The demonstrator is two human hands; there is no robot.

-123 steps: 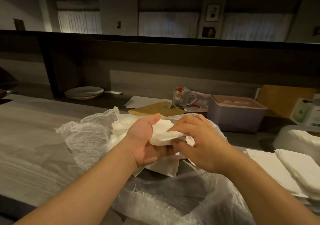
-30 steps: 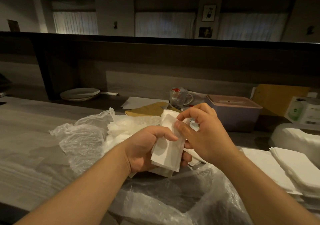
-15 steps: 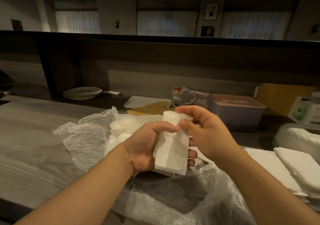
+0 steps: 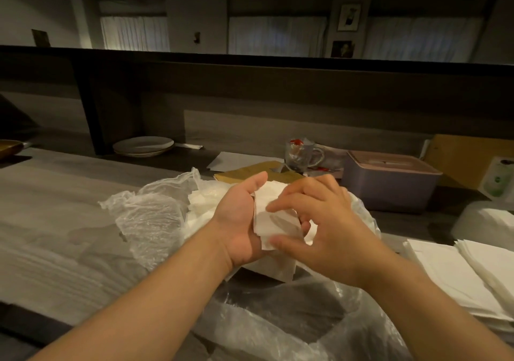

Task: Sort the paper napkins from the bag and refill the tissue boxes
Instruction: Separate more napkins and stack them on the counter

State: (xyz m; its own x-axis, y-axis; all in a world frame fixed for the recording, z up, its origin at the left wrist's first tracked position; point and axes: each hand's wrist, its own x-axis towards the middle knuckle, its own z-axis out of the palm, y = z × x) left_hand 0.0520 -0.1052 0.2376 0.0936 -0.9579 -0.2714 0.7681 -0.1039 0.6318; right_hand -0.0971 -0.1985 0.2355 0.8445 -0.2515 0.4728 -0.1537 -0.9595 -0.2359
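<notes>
Left hand [image 4: 239, 221]: a small wad of napkins [image 4: 274, 221] is cradled in the upturned palm, thumb raised, fingers curled beneath as support.
Right hand [image 4: 325, 230]: fingertips spread, pressed on the wad, apparently squaring it.
Bag [image 4: 150, 218]: beneath the grip, mouth open.
Sorted stack [image 4: 456, 274]: right of the grip.
Tissue box [image 4: 389, 188]: beyond it, lid on.

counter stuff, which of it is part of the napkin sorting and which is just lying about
Part of the job:
napkins held in the left hand, right hand on them
plastic bag
sorted napkin stacks
tissue box

Just lying about:
plates
glass mug
brown envelope
</notes>
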